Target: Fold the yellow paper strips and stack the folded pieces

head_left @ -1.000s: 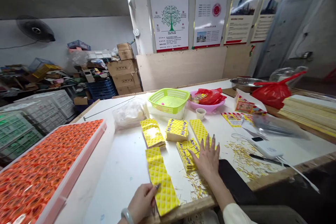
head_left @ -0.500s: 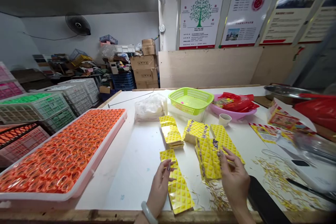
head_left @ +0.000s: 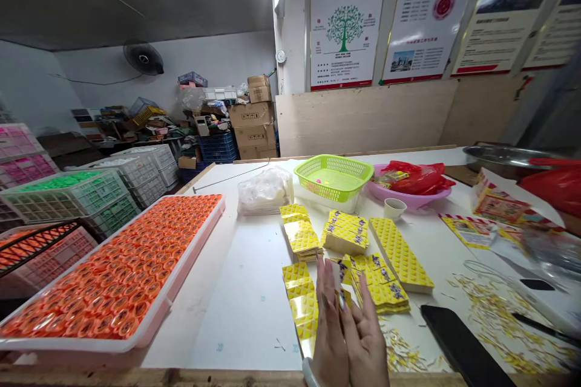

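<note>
My left hand (head_left: pixel 330 329) and my right hand (head_left: pixel 364 332) are together near the front of the table, palms facing. A small yellow printed card (head_left: pixel 344 271) is gripped between them, partly hidden by the fingers. Beneath and left of my left hand lies a strip of yellow patterned cards (head_left: pixel 299 293). Close to my right fingertips sits a stack of yellow cards with dark lettering (head_left: pixel 384 284). Behind are a fanned yellow stack (head_left: pixel 299 230), a lettered stack (head_left: pixel 347 230) and a long yellow stack (head_left: pixel 402 254).
A white tray of orange round pieces (head_left: pixel 118 266) fills the left side. At the back are a clear plastic bag (head_left: pixel 265 190), a green basket (head_left: pixel 333 195), a pink basin (head_left: pixel 408 196) and a small cup (head_left: pixel 394 209). A black phone (head_left: pixel 463 344) and paper scraps (head_left: pixel 490 308) lie on the right.
My right hand has left the lettered stack and moved left. My left hand has moved right off the yellow strip. Both now meet around a card. The view has shifted slightly.
</note>
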`<state>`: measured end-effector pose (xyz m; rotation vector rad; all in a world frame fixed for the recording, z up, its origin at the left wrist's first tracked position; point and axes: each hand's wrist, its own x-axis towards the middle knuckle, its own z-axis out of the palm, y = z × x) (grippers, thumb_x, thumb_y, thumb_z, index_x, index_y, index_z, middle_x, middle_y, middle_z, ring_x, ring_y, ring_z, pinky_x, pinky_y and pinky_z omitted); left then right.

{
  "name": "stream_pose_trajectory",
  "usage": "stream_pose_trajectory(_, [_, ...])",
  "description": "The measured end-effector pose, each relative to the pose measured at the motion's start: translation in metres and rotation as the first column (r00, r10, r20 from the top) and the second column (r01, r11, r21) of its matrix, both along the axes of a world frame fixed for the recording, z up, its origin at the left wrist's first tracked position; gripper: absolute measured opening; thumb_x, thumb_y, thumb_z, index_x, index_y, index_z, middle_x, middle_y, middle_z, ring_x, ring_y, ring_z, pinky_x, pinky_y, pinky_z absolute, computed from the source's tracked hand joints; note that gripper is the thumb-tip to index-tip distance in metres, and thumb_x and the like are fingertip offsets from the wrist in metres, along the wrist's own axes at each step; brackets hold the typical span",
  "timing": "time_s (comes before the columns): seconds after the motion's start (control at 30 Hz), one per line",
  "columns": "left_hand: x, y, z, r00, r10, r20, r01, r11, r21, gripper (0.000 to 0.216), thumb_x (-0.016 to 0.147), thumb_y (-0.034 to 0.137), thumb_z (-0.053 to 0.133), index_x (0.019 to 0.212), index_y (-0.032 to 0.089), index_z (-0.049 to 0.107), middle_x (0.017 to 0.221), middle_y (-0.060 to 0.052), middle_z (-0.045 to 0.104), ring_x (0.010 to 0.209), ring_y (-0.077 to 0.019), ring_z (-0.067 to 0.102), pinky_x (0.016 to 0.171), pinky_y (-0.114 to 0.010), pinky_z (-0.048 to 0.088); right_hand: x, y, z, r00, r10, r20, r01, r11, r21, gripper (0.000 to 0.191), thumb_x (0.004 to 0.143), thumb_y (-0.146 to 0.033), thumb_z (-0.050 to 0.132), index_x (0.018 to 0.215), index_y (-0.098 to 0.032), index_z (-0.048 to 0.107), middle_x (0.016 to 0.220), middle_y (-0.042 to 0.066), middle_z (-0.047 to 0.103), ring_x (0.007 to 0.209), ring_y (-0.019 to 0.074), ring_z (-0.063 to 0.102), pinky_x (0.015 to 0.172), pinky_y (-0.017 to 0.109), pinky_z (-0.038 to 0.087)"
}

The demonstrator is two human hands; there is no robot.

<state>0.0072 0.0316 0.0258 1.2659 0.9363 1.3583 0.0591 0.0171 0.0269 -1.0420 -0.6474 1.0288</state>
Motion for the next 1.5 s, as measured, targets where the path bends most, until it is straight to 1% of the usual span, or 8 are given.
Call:
stream_pose_trajectory(0.27, [0.011,-0.007,-0.003,0.976,0.043,-0.213,-0.016,0.992,0.129,0.067,0.085,0.067,0.026,0.141,0.03,0.035,0.154,0.007,0.011,0.142,-0.0202,-0.009,0.114,-0.036,-0.011,0.009,-0.003,-0.006,0.975,-0.036,-0.22,0.015,0.995,-0.099,0.061,0.066,-0.048,0.073,0.118,-0.023,0.054,0.11,0.008,0.069,0.096,0.0264,0.066,0.074,0.035,0.057])
stream_pose_trajectory(0.43, [0.001,-0.001,-0.003,0.997,-0.054,-0.05,0.06,0.99,0.13,0.065,0.088,0.063,0.022,0.143,0.028,0.027,0.154,-0.002,0.018,0.14,-0.0219,0.022,0.11,-0.034,0.032,0.022,0.003,-0.008,0.965,-0.176,-0.197,0.166,0.984,-0.065,0.047,0.056,-0.043,0.081,0.093,-0.019,0.065,0.09,0.006,0.074,0.087,0.0253,0.068,0.068,0.03,0.057])
stream_pose_trajectory(0.6, [-0.015,0.008,0.018,0.911,0.218,-0.35,-0.126,0.956,0.266,0.041,0.093,0.052,0.027,0.101,0.02,0.052,0.104,-0.013,0.058,0.091,-0.0222,0.057,0.078,-0.035,0.047,0.013,-0.004,-0.004,0.979,-0.012,-0.204,0.005,0.999,-0.036,0.04,0.06,-0.042,0.079,0.092,-0.02,0.067,0.093,0.005,0.074,0.085,0.0258,0.068,0.064,0.031,0.057])
stream_pose_trajectory(0.83, [-0.012,0.013,0.008,0.864,0.176,-0.471,-0.092,0.976,0.196,0.029,0.097,0.041,0.025,0.095,0.022,0.047,0.071,-0.003,0.06,0.059,-0.0173,0.055,0.056,-0.029,0.036,0.003,-0.004,-0.021,0.988,-0.04,-0.152,0.031,0.998,-0.056,0.047,0.061,-0.049,0.076,0.096,-0.022,0.065,0.098,0.006,0.073,0.09,0.027,0.067,0.068,0.032,0.056])
stream_pose_trajectory(0.97, [-0.007,0.022,-0.006,0.84,0.23,-0.492,-0.137,0.966,0.217,0.035,0.097,0.04,0.023,0.076,0.023,0.045,0.065,-0.003,0.056,0.058,-0.0169,0.054,0.055,-0.028,0.034,0.007,-0.005,-0.025,0.983,-0.114,0.145,0.117,0.993,-0.013,0.05,0.068,-0.06,0.064,0.099,-0.02,0.061,0.107,0.009,0.068,0.1,0.0278,0.063,0.075,0.034,0.053])
stream_pose_trajectory(1.17, [0.011,0.011,-0.018,0.815,0.236,-0.529,-0.1,0.957,0.272,0.036,0.097,0.04,0.024,0.077,0.023,0.048,0.063,-0.004,0.059,0.055,-0.0171,0.056,0.054,-0.029,0.033,0.028,-0.015,-0.028,0.671,-0.099,0.735,0.289,0.947,-0.137,0.056,0.073,-0.07,0.048,0.101,-0.023,0.055,0.074,0.008,0.069,0.063,0.0275,0.064,0.05,0.032,0.045])
stream_pose_trajectory(1.37, [0.005,0.01,-0.018,0.837,0.119,-0.534,-0.033,0.985,0.169,0.039,0.097,0.04,0.024,0.083,0.022,0.056,0.073,-0.005,0.062,0.066,-0.0175,0.058,0.06,-0.027,0.039,0.053,-0.007,-0.037,0.853,-0.022,0.521,0.136,0.974,-0.182,0.054,0.068,-0.07,0.056,0.093,-0.022,0.057,0.074,0.005,0.072,0.068,0.0236,0.067,0.058,0.028,0.051])
stream_pose_trajectory(1.5, [-0.049,0.043,-0.041,0.763,0.263,-0.591,-0.295,0.954,0.044,0.036,0.091,0.045,0.041,0.104,0.015,0.056,0.107,-0.015,0.059,0.106,-0.0269,0.051,0.093,-0.037,0.035,0.051,0.02,-0.038,0.997,0.032,0.073,-0.015,0.976,-0.218,0.055,0.06,-0.058,0.072,0.099,-0.022,0.054,0.084,0.003,0.072,0.074,0.0221,0.068,0.062,0.03,0.054])
